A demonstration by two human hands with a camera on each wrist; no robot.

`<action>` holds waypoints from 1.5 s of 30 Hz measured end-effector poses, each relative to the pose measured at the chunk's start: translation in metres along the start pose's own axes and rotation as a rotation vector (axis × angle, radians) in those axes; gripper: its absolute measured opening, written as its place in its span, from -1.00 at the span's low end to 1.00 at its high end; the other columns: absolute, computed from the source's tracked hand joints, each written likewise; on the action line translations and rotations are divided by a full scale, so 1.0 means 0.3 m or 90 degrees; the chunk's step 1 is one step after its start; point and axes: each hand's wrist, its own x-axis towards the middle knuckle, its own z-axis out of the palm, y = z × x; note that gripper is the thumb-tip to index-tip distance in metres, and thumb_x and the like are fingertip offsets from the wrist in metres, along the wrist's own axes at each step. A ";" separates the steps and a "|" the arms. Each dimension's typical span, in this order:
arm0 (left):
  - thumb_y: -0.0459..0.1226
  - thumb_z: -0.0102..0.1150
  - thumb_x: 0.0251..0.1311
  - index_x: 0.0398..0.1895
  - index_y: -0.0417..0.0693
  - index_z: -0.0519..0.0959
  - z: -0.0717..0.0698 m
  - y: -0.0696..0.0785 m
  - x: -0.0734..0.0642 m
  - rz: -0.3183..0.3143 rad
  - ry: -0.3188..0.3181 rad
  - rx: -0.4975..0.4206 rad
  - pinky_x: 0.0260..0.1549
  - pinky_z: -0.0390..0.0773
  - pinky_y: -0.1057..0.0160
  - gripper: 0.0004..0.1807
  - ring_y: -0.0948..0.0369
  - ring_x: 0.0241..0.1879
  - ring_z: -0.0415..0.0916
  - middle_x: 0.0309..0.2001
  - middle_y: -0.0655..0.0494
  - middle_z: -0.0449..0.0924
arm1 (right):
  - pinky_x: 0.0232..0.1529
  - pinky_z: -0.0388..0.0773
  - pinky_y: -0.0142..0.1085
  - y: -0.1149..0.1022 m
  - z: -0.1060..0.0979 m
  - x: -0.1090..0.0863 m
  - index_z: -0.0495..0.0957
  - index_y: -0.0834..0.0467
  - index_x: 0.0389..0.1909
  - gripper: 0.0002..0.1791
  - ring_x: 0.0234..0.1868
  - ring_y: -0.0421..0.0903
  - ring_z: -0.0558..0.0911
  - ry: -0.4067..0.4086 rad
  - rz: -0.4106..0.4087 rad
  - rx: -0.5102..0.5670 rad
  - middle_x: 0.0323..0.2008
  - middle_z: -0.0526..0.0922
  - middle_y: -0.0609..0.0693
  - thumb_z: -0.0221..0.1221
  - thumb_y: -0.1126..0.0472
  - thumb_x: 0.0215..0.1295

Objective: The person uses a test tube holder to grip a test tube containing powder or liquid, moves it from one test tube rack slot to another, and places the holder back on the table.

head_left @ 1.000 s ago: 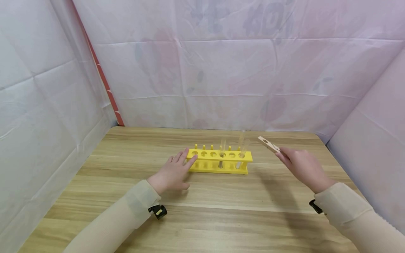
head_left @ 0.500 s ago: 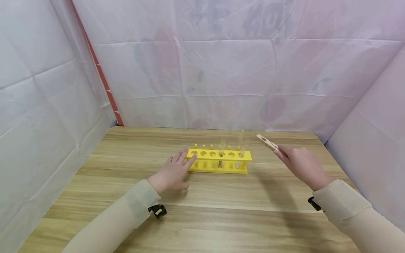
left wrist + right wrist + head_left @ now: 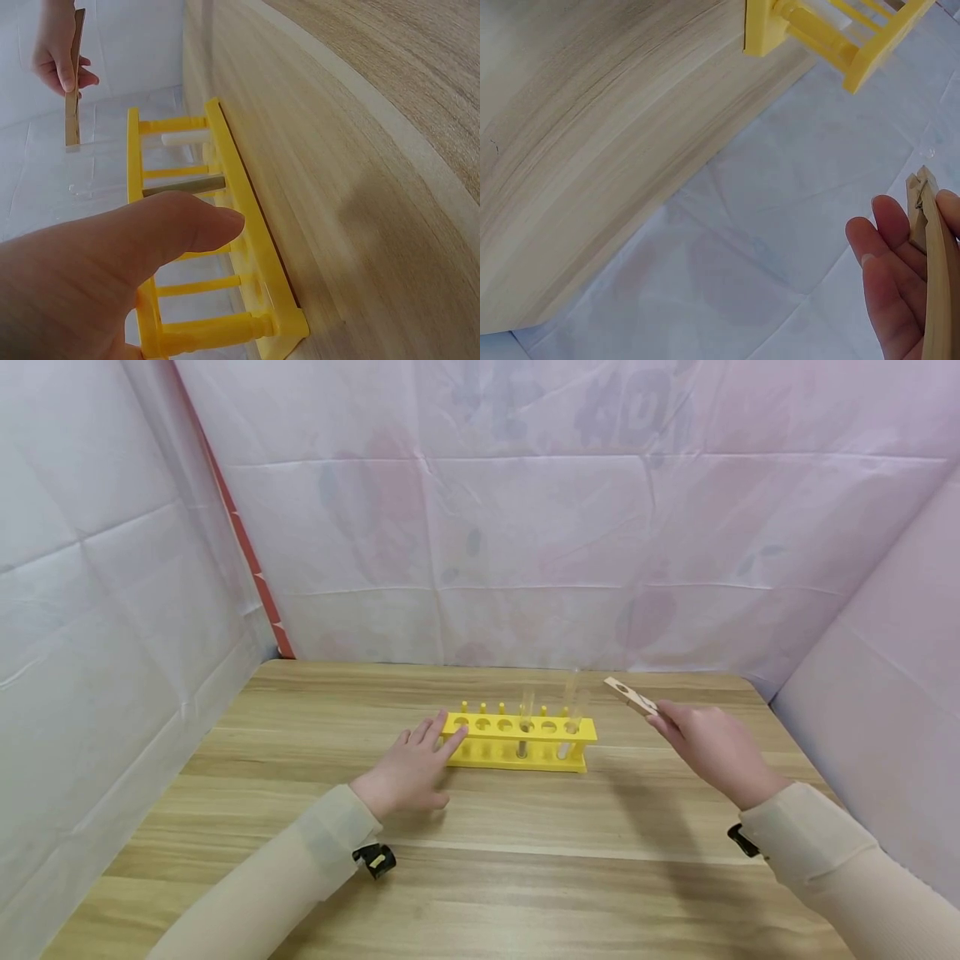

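A yellow test tube rack stands on the wooden table. My left hand rests its fingers on the rack's left end; in the left wrist view the thumb extends across the rack's front. One glass tube with greyish contents is in a hole right of the middle. Another tube, with white contents, sits in the rightmost hole. My right hand grips a wooden test tube holder by its handle, raised to the right of the rack. The holder's head points towards the tubes, apart from them.
Short yellow pegs line the rack's rear. Pale cloth walls enclose the table at the back and both sides. A red strip runs down the back left corner.
My right hand has shifted slightly left and up with the test tube holder, closer to the tubes. The left hand stays on the rack's end.
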 end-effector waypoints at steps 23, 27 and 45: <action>0.11 0.23 0.04 0.49 0.02 -0.17 -0.003 0.003 0.009 0.004 0.002 0.010 0.22 0.11 -0.17 0.07 -0.16 0.38 -0.14 0.44 -0.24 -0.32 | -0.73 0.07 -0.34 -0.011 -0.019 0.010 0.39 0.12 -0.57 -0.79 -0.77 -0.22 0.12 0.010 0.000 -0.012 -0.78 0.17 -0.18 0.22 0.29 0.17; 0.10 0.23 0.04 0.49 0.02 -0.17 -0.003 0.004 0.002 0.001 -0.008 -0.002 0.21 0.12 -0.18 0.07 -0.17 0.38 -0.12 0.44 -0.25 -0.31 | -0.74 0.08 -0.34 -0.015 -0.014 0.010 0.44 0.14 -0.54 -0.83 -0.77 -0.23 0.14 0.000 -0.001 -0.015 -0.78 0.20 -0.19 0.23 0.28 0.16; 0.09 0.25 0.02 0.49 0.02 -0.16 0.008 0.001 0.001 -0.002 0.002 -0.010 0.20 0.14 -0.18 0.08 -0.16 0.37 -0.09 0.44 -0.25 -0.31 | -0.71 0.09 -0.33 -0.041 -0.026 0.032 0.38 0.08 -0.58 -0.76 -0.76 -0.22 0.14 -0.013 0.009 -0.001 -0.77 0.18 -0.18 0.19 0.24 0.22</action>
